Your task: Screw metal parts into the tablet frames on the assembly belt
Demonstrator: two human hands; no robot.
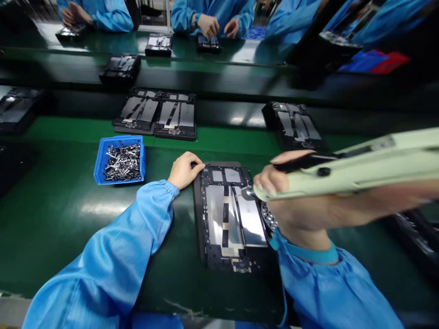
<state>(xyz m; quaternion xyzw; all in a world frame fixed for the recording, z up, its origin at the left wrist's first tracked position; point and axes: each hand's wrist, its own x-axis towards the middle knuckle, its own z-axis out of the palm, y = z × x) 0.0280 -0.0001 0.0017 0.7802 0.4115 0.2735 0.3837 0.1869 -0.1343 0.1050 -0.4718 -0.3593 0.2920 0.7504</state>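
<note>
You are working over an opened tablet [233, 214], which is lying flat on the counter [164, 274] straight in front of you, on a dark base [224, 164] that is showing along its left and upper edges; that central spot is presumably keeping it within reach of both hands. Your left hand [186, 170] is resting at its upper left corner, fingers curled and thumb drawn in against a fingertip. You are likely steadying the tablet from there so that your arm is leaving its face uncovered. Whether those tips are pinching anything, I cannot tell.

Your right hand [302, 217] is wrapping round a pale green driver [370, 167], grasping it near the nose, probably for finer aim. Its tip [247, 193] is hanging over the tablet's upper right side; whether it is touching, I cannot tell. A perforated disc [268, 217] is showing under that hand, just beside the tablet's right edge.

The blue bin [99, 167] is sitting off to your left, holding loose metal parts [123, 160]; its place is seemingly keeping them clear of the tablet. Beyond, two tablets [176, 114] are lying side by side, and farther off a co-worker's hands [209, 26] are working over another device [208, 44].
</note>
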